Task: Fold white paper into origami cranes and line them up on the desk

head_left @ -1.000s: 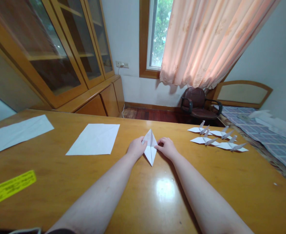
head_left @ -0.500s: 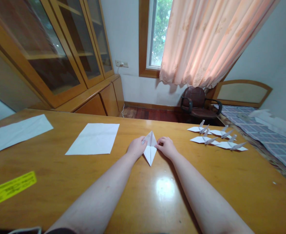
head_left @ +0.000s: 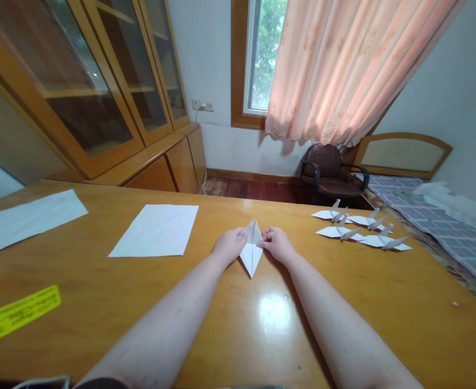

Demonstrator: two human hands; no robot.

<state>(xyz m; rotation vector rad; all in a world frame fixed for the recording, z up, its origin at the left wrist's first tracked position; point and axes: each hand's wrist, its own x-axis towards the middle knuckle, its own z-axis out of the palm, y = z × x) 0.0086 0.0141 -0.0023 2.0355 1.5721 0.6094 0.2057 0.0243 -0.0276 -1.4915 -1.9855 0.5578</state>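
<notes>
A white sheet of paper folded into a diamond [head_left: 252,258] is between my hands over the wooden desk, its lower point toward me and a crease down the middle. My left hand [head_left: 229,246] grips its left edge, thumb on top. On the right edge, my right hand [head_left: 277,244] pinches the paper with curled fingers. The upper part of the diamond looks greyer, as if in shade. Several folded paper cranes [head_left: 339,232] stand in two rows to the right of my right hand.
Left of my hands lies a flat white paper sheet [head_left: 156,231], and farther left another white paper piece [head_left: 31,220]. A yellow strip with dark print [head_left: 19,315] is near the left front of the desk [head_left: 120,308]. Beyond the desk are a chair [head_left: 327,167] and a glass-door cabinet [head_left: 95,86].
The folded paper has shifted very slightly right and toward me between my fingers. Both hands keep hold of its edges; the other papers and the cranes stay in place.
</notes>
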